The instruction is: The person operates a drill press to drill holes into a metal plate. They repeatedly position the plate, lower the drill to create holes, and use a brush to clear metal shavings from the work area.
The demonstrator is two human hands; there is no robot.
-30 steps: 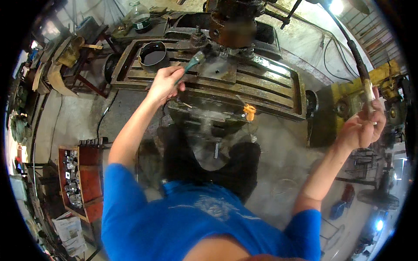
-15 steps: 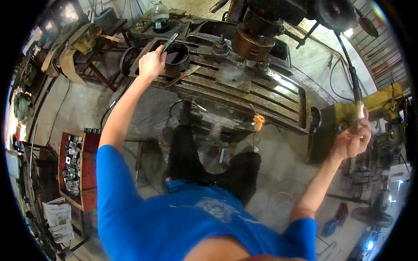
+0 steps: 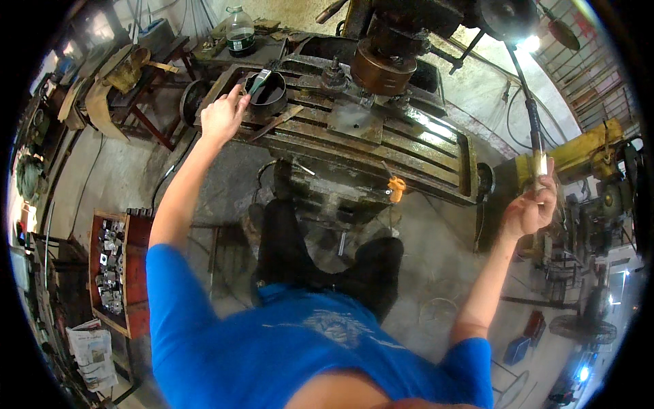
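Observation:
My left hand [image 3: 223,117] reaches over the left end of the slotted machine table [image 3: 300,140]. Its thumb and fingertips pinch the near end of a green-handled brush [image 3: 257,83]. The brush lies slantwise over a round dark pot [image 3: 274,108], its pale end pointing away from me. What its bristles touch is not clear. Out to the right, my right hand [image 3: 530,210] is raised, with curled fingers around the bright lower end of a long lever [image 3: 534,126] slanting down from the machine head.
The cylindrical spindle head [image 3: 383,71] hangs above a flat plate [image 3: 355,123] on the table. A flat stick [image 3: 276,124] lies beside the pot. Behind stands a large clear bottle [image 3: 240,33]. An orange object [image 3: 395,189] is at the table's front. A red box of metal parts [image 3: 136,273] sits left.
My left hand and the brush have come lower and nearer to me, so the brush is now over the pot. My right hand stays at the lever's end; the whole view has shifted slightly.

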